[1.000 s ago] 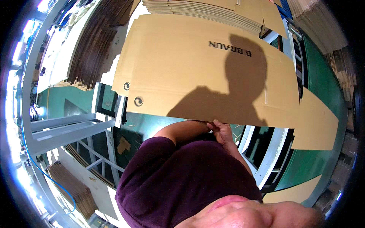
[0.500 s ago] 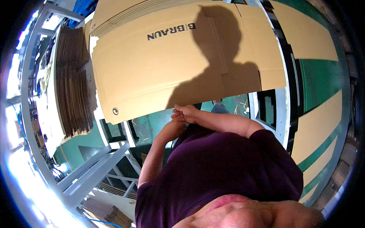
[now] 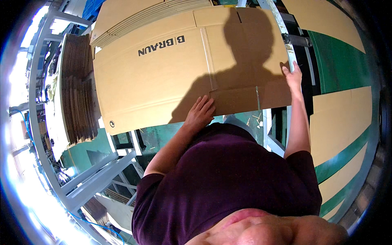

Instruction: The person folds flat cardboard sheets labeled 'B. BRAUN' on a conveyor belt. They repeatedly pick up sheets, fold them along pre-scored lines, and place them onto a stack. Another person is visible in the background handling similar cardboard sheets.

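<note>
Cardboard sheet (image 3: 163,77) steadied flat: left hand (image 3: 200,112) spread on near edge, right hand (image 3: 293,76) gripping right edge.

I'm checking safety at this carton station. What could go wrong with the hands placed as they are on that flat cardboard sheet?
The left hand lies flat on the near flap of the cardboard sheet, the right hand at its right edge beside the metal frame. Possible risks: a paper cut from the raw edge, pinched right fingers against the frame, or the sheet sliding off the stack, since neither hand grips it.
</note>
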Demonstrator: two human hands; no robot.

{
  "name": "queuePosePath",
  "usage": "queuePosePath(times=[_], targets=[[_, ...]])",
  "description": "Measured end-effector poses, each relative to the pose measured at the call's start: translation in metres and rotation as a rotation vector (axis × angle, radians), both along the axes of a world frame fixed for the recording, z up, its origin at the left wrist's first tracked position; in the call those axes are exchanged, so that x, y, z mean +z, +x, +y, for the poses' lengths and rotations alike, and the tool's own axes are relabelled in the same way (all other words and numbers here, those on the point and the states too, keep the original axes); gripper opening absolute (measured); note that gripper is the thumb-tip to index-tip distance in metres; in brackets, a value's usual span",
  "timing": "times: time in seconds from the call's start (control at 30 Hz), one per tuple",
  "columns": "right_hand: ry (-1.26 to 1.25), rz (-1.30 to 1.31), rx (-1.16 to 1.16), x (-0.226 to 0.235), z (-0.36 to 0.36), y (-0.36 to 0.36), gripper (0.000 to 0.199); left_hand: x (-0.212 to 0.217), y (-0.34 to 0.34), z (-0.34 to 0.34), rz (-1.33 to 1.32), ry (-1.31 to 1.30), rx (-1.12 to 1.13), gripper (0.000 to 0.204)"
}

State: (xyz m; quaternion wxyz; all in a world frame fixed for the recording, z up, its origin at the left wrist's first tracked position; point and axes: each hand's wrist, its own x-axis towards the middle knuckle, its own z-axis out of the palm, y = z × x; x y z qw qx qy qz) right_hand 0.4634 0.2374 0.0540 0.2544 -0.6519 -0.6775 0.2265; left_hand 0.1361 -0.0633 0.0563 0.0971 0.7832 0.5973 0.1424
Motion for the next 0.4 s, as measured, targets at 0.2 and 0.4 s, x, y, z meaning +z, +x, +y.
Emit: queuePosePath(times=[0.2,0.4], targets=[[0.012,-0.117,0.253,0.070,0.015,-0.009,0.038,-0.008,-0.004,0.001,-0.020,0.128,0.000,0.039],[0.207,-0.145,0.664,0.102,-0.083,-0.169,0.035,-0.019,-0.009,0.007,-0.060,0.155,-0.033,0.038]])
